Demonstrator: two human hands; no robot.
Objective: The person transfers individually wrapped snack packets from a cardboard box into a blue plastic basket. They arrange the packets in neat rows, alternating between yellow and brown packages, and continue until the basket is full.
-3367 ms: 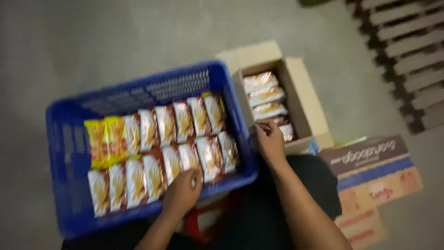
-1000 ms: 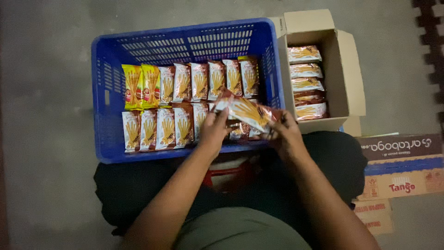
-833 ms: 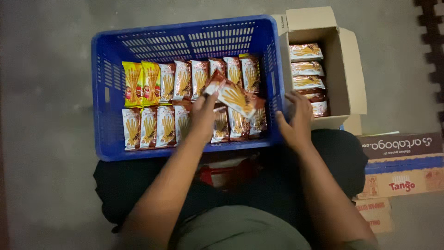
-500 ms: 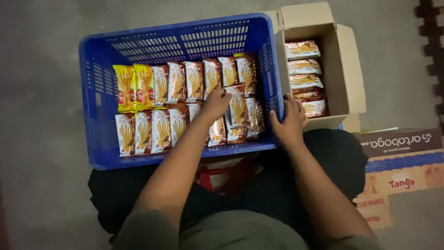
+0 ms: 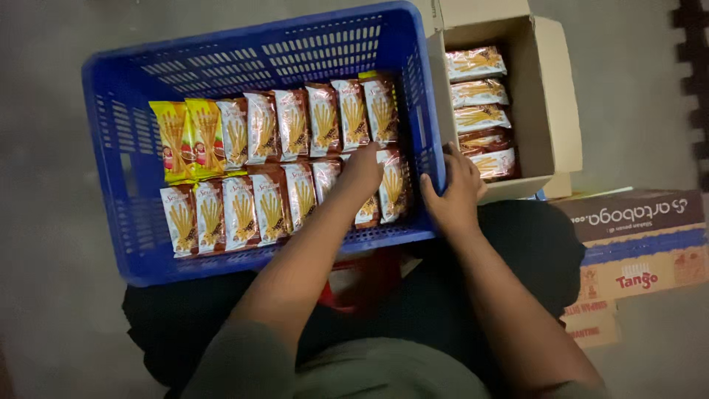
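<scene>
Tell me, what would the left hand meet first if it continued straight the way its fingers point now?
Probably the far row of snack packets in the blue crate; the left hand points up-right from the near row, though depth is unclear.

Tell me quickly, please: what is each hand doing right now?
Left hand: resting on the snack packets in the blue crate; its grip cannot be told.
Right hand: closed on the crate's right wall.

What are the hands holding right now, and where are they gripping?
The right hand grips the blue crate by its right rim. The left hand presses on snack packets in the near row, lifting nothing.
</scene>
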